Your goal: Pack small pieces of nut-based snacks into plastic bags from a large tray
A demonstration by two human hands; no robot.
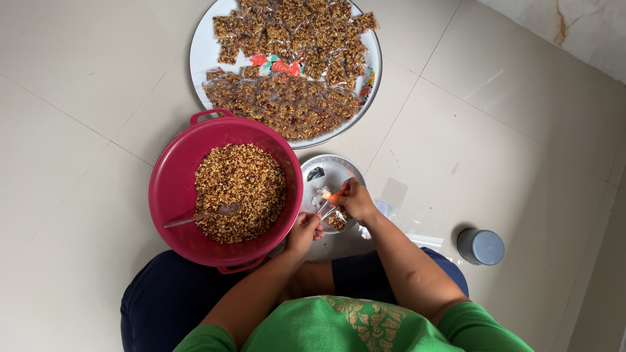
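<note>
Round tray of filled packets, top centre | pink basin of chopped nuts with spoon, centre left | small plate with lit candle, centre | left hand and right hand pinch a small packet just beside the flame | grey cup, lower right.

Lighting is bright, soft and even across the pale tiled floor, with only faint shadows beside the pink basin. Focus is sharp throughout; a small flame glows just right of the basin, and the wrapped packets above it show mild glare.
</note>
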